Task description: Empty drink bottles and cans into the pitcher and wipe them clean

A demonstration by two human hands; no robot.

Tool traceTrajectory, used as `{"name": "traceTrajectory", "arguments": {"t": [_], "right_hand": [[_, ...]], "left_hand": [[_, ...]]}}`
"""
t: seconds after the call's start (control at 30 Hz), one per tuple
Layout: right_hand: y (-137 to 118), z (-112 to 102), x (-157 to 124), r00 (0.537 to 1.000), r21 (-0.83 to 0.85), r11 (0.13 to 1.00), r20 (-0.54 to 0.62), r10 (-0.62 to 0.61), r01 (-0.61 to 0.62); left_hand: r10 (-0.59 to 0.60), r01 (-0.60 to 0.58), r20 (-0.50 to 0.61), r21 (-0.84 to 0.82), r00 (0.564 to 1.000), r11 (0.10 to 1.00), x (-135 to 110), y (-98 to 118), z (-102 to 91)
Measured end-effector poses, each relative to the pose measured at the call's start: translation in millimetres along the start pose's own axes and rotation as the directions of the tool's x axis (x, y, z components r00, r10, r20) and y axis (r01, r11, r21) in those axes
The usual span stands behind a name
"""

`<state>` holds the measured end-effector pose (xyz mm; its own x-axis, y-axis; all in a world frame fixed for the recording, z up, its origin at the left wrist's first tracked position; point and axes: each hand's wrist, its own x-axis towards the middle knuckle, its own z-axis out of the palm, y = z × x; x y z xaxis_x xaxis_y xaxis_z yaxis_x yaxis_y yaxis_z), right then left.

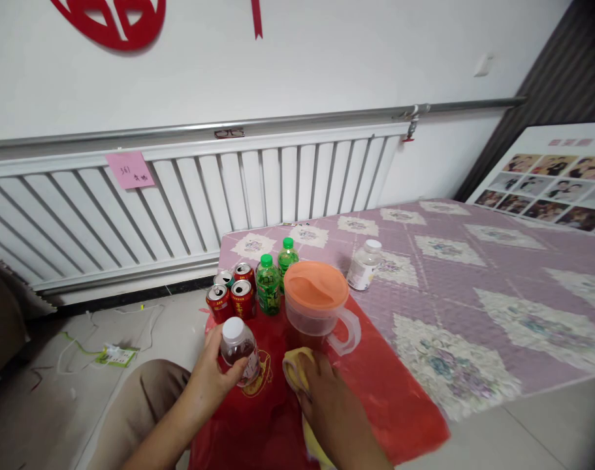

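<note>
My left hand [209, 373] is wrapped round a small clear bottle [239, 350] with a white cap and dark liquid, held upright over a red plastic sheet [385, 405]. My right hand [326, 398] presses flat on a yellow cloth [293, 367] lying on the sheet, just in front of a clear pitcher [319, 307] with an orange lid. Behind the bottle stand several red cans [231, 294] and two green bottles [269, 284]. A white-capped clear bottle [364, 264] stands further back on the quilt.
The red sheet covers the corner of a purple flowered quilt [473, 287]. A white radiator [189, 196] with a pink note [129, 169] runs along the wall. Cables and a green packet [115, 354] lie on the floor at left. A photo board [546, 183] leans at right.
</note>
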<state>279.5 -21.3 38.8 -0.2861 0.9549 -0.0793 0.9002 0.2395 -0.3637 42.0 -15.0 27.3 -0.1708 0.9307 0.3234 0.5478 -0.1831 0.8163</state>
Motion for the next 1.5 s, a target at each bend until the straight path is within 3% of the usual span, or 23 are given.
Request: {"name": "traceTrajectory", "arguments": {"t": [0.1, 0.37, 0.5, 0.67, 0.83, 1.03, 1.33, 1.5], "right_hand": [[-3.1, 2.4, -3.2, 1.000, -0.049, 0.999, 0.015, 0.023, -0.023], [7.2, -15.8, -14.5, 0.992, -0.150, 0.980, -0.004, 0.129, -0.128], [3.8, -12.1, -14.2, 0.992, -0.179, 0.976, 0.023, 0.127, -0.121], [6.3, -11.1, -8.8, 0.993, -0.129, 0.988, -0.087, 0.079, -0.090], [12.4, 0.0, 4.0, 0.997, -0.145, 0.989, -0.074, 0.015, -0.025], [13.6, 5.9, 7.7, 0.996, -0.107, 0.994, -0.085, 0.012, -0.021], [14.1, 2.4, 5.1, 0.994, -0.073, 0.997, -0.102, 0.033, -0.040], [15.0, 0.5, 4.3, 0.993, -0.078, 0.996, -0.118, 0.032, -0.042]], "left_hand": [[-0.005, 0.005, 0.001, 0.005, 1.000, 1.000, 0.0, -0.2, -0.1], [-0.001, 0.000, 0.033, 0.038, 0.999, 0.999, -0.7, -0.1, -1.9], [-0.012, 0.011, 0.036, 0.029, 0.999, 1.000, -0.9, -2.9, -1.9], [-0.018, 0.018, 0.032, 0.001, 0.999, 1.000, -0.6, -2.6, -1.5], [-0.028, 0.028, 0.003, 0.006, 1.000, 1.000, 0.1, 1.1, -1.8], [-0.022, 0.022, 0.011, -0.023, 1.000, 0.999, -0.7, -2.3, -1.8], [-0.105, 0.104, -0.043, -0.038, 0.994, 0.994, -11.6, -15.6, 9.2], [-0.130, 0.120, -0.091, -0.110, 0.987, 0.987, -5.7, -21.4, 1.0]]}}
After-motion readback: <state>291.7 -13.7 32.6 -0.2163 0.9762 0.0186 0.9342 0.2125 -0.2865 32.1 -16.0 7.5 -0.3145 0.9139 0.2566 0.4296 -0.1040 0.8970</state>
